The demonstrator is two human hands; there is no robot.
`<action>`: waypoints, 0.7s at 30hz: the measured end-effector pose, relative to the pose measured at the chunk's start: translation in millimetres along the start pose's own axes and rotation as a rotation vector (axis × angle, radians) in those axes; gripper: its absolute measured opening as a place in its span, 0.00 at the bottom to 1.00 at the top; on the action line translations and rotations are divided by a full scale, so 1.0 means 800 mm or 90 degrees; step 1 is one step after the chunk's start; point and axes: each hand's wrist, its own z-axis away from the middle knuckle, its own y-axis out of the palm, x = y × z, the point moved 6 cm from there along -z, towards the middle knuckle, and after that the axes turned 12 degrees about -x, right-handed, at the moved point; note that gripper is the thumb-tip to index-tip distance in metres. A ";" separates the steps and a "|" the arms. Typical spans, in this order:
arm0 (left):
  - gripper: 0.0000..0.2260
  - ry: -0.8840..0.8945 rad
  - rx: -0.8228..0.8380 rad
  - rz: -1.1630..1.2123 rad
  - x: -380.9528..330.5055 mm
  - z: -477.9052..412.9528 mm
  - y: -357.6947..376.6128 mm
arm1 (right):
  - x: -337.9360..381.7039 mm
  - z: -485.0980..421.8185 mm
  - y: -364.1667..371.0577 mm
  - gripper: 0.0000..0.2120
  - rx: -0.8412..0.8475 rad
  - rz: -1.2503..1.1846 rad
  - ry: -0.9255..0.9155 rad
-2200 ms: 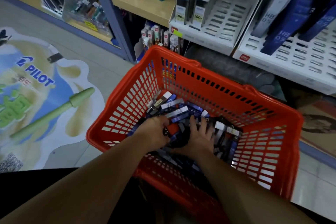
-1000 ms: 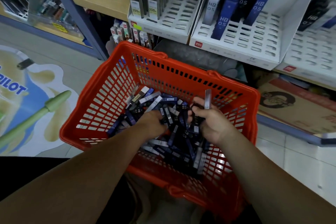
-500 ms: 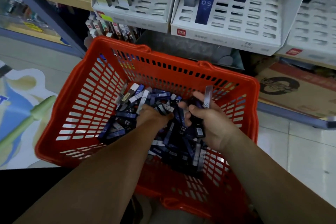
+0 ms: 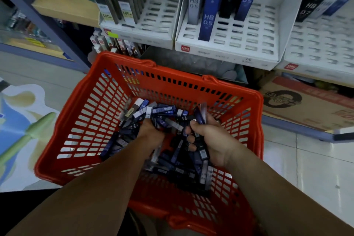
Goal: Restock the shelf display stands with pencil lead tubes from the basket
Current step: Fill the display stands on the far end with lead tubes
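Head view: left hand (image 4: 151, 134) fingers down in loose lead tubes (image 4: 164, 110) in basket (image 4: 86, 113), grip untellable; right hand (image 4: 208, 140) curled round a tube bunch (image 4: 200, 116), long axes upright; display stand (image 4: 228, 51) straight ahead-above, right hand nearer.

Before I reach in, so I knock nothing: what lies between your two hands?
Head view: loose pencil lead tubes fill the gap between the left hand and right hand, in the basket.

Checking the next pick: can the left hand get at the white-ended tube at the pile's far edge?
Probably yes: the white-ended tube lies uncovered atop the pile, just beyond the left hand, nothing between.
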 end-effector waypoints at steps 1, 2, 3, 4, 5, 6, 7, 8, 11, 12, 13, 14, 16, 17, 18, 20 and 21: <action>0.13 0.005 0.020 -0.001 -0.010 0.011 -0.011 | 0.003 0.001 0.001 0.25 0.001 0.009 -0.008; 0.09 0.016 0.038 -0.003 -0.017 0.017 -0.018 | 0.007 0.004 0.004 0.29 0.005 0.010 -0.012; 0.09 0.034 0.045 -0.001 -0.029 0.027 -0.028 | 0.012 0.009 0.007 0.31 0.008 0.009 -0.017; 0.09 0.065 0.048 0.003 -0.046 0.040 -0.039 | 0.019 0.015 0.012 0.32 0.014 0.005 -0.024; 0.09 0.085 0.054 0.020 -0.062 0.054 -0.049 | 0.029 0.023 0.016 0.32 0.020 0.003 -0.035; 0.07 0.103 0.065 0.050 -0.078 0.073 -0.060 | 0.039 0.033 0.021 0.31 0.023 0.006 -0.046; 0.04 0.114 0.076 0.074 -0.089 0.089 -0.068 | 0.049 0.044 0.024 0.31 0.026 0.007 -0.052; 0.02 0.129 0.077 0.096 -0.103 0.107 -0.078 | 0.058 0.056 0.028 0.29 0.033 0.007 -0.052; 0.09 0.198 0.063 0.117 -0.137 0.155 -0.110 | 0.082 0.096 0.040 0.22 0.093 0.013 -0.010; 0.09 0.231 0.055 0.114 -0.150 0.172 -0.125 | 0.092 0.110 0.044 0.18 0.116 0.028 0.003; 0.10 0.262 0.050 0.112 -0.164 0.187 -0.139 | 0.104 0.123 0.048 0.15 0.135 0.051 0.010; 0.10 0.289 0.041 0.110 -0.179 0.203 -0.153 | 0.117 0.137 0.051 0.11 0.157 0.083 0.009; 0.10 0.330 0.035 0.120 -0.206 0.231 -0.181 | 0.146 0.165 0.057 0.07 0.208 0.159 -0.007; 0.10 0.345 0.040 0.126 -0.219 0.243 -0.192 | 0.160 0.179 0.059 0.07 0.230 0.194 -0.017; 0.09 0.363 0.047 0.125 -0.232 0.256 -0.204 | 0.174 0.192 0.059 0.08 0.244 0.218 -0.025; 0.08 0.397 0.054 0.111 -0.257 0.282 -0.223 | 0.198 0.219 0.054 0.08 0.256 0.259 -0.039; 0.08 0.413 0.059 0.105 -0.268 0.295 -0.229 | 0.211 0.232 0.049 0.07 0.254 0.282 -0.053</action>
